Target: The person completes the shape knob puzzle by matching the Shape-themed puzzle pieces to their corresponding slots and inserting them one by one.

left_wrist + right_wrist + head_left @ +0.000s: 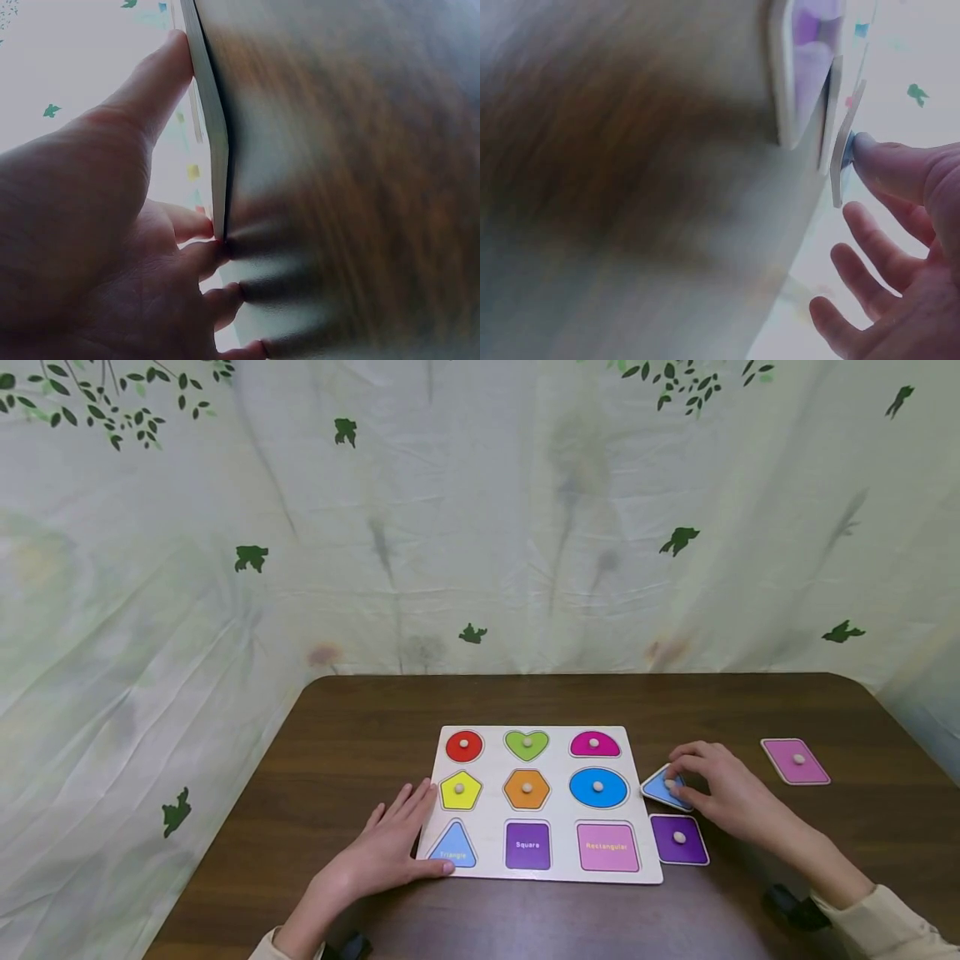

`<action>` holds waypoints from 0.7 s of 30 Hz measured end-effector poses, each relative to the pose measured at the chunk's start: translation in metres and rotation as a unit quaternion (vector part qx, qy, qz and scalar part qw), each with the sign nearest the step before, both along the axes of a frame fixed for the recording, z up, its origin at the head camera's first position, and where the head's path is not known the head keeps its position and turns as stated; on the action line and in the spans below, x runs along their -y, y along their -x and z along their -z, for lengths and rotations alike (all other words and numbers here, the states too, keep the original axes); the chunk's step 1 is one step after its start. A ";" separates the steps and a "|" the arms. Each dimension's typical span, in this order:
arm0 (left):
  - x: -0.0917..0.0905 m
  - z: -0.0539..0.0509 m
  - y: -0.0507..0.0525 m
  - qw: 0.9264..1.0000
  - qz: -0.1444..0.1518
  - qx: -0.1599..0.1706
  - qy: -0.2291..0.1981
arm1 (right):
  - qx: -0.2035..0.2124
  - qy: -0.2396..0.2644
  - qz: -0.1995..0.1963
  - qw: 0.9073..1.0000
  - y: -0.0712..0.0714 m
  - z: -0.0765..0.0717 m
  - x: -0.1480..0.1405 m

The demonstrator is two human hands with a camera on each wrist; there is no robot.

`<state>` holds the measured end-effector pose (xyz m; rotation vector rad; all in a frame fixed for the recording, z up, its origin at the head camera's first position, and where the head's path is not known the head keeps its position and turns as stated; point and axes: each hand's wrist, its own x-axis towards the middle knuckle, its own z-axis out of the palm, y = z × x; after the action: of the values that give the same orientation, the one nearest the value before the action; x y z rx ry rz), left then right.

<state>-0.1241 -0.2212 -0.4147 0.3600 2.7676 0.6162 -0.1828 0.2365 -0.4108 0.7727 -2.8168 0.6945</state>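
A white shape puzzle board (pixel 491 810) lies on the table. Along its left edge rests my left hand (pixel 393 843), thumb over the lower left corner and fingers straight; the left wrist view shows that hand (pixel 112 225) touching the board's edge (pixel 219 161). With thumb and fingers, my right hand (pixel 723 789) pinches the knob of a blue triangle piece (pixel 657 788) just right of the board. In the right wrist view the triangle piece (pixel 844 146) is tilted, held by the right hand (pixel 907 255). The fingers hide part of it.
A purple square piece (pixel 667 852) lies beside the board's lower right edge, and a pink rectangular piece (pixel 783 756) farther right. Bare triangle, square (pixel 528 858) and rectangle (pixel 607 860) spots form the bottom row; knobbed shapes fill the upper rows. A curtain (pixel 480 527) hangs behind.
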 end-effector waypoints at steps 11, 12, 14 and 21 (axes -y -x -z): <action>0.000 -0.001 -0.001 1.000 0.007 0.000 0.000 | -0.023 0.013 -0.024 0.999 -0.009 -0.010 0.017; 0.000 -0.001 -0.001 1.000 0.007 -0.001 0.000 | -0.023 0.016 -0.026 0.999 -0.009 -0.010 0.020; 0.000 -0.001 -0.001 1.000 0.008 -0.002 0.000 | -0.026 0.021 -0.031 0.999 -0.010 -0.011 0.024; 0.000 -0.001 -0.002 1.000 0.006 -0.003 0.004 | -0.019 0.031 -0.040 0.999 -0.014 -0.012 0.039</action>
<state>-0.1225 -0.2215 -0.4139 0.3779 2.7705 0.6017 -0.1690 0.1978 -0.3986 0.8808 -2.7304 0.7679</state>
